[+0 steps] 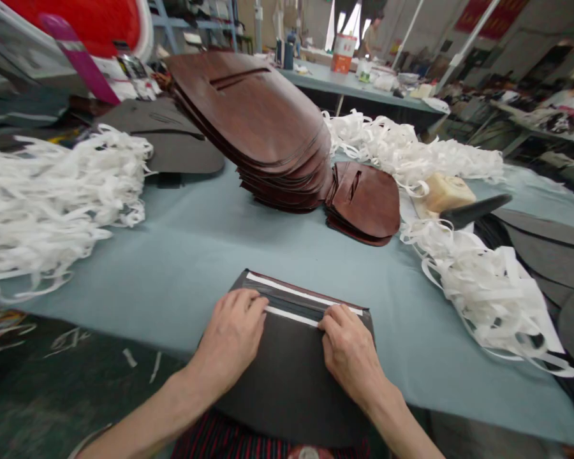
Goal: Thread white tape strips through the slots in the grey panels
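Note:
A dark grey leather piece (291, 376) lies at the table's near edge, with two white tape strips (291, 315) along a slot near its far end. My left hand (232, 338) rests on the piece's left side, fingers curled and pressing at the nearer strip. My right hand (349, 350) presses on the right end of the same strip, fingertips pinched on it. Beyond them, a tall leaning stack of brown leather pieces (258, 121) stands mid-table, with a smaller brown stack (366, 204) to its right.
Heaps of white peeled tape backing lie at left (43, 197), at right (488, 287) and behind (402, 150). Dark grey pieces are stacked at back left (172, 137) and at far right (545, 248). A tan block with a black handle (454, 197) sits right. Another person stands far back.

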`<state>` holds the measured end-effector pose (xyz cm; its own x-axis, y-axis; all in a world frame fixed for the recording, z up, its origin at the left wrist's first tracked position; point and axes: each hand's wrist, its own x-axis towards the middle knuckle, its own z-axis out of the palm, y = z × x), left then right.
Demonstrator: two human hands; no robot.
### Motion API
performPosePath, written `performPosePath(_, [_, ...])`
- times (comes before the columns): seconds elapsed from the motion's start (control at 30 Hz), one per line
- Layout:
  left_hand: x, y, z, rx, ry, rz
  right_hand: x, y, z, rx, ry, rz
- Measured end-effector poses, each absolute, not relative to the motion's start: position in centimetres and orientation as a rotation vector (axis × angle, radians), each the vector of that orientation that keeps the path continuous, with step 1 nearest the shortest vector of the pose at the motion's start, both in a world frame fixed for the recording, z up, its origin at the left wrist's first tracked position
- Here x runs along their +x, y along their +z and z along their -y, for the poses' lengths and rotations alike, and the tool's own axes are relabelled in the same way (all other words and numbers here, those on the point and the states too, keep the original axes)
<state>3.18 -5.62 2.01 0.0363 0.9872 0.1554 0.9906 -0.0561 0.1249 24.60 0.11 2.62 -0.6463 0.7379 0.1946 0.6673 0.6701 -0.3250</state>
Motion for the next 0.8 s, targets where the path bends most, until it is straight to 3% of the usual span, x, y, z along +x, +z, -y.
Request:
performPosePath(0.1, [0.1, 1.7, 5.1, -1.967, -0.613, 2.48, 23.5, 2.2, -0.8, -0.963, 0.449, 2.464])
performPosePath(0.27, [-1.4, 3.4, 4.9, -2.052, -1.147, 2.977, 22.8, 1.1, -1.0, -0.891, 0.511, 2.39])
performPosePath(0.4, [-3.0, 6.3, 3.6, -2.074, -1.658, 3.024, 23.4, 1.1, -1.3, -0.939, 0.532, 2.398])
performPosePath(0.6, [-6.7, 5.1, 1.8, -2.129, -1.119, 2.542, 23.6, 0.7, -1.4, -0.999, 0.464, 2.471])
performPosePath(0.8, [-4.5, 0.7, 3.8, -2.159, -1.062, 2.364, 20.1, -0.2, -1.6, -1.089, 0.21, 2.471])
